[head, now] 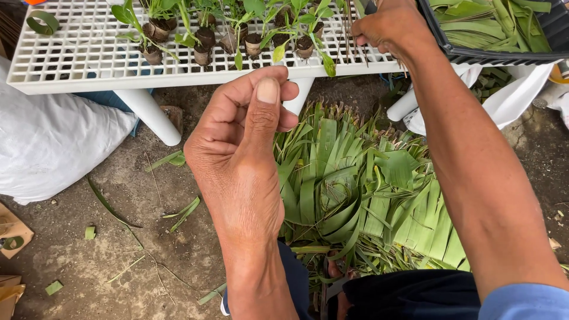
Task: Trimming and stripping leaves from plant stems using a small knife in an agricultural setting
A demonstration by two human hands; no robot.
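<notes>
A white sack (50,139) lies on the dirt left of a pile of cut green leaves (361,195).

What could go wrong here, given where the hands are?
1. The right hand reaches onto the white grid tray right beside the potted seedlings; it may knock one over.
2. The left hand seems pinched shut on nothing visible.
3. The leaf strips underfoot could be trampled.
</notes>
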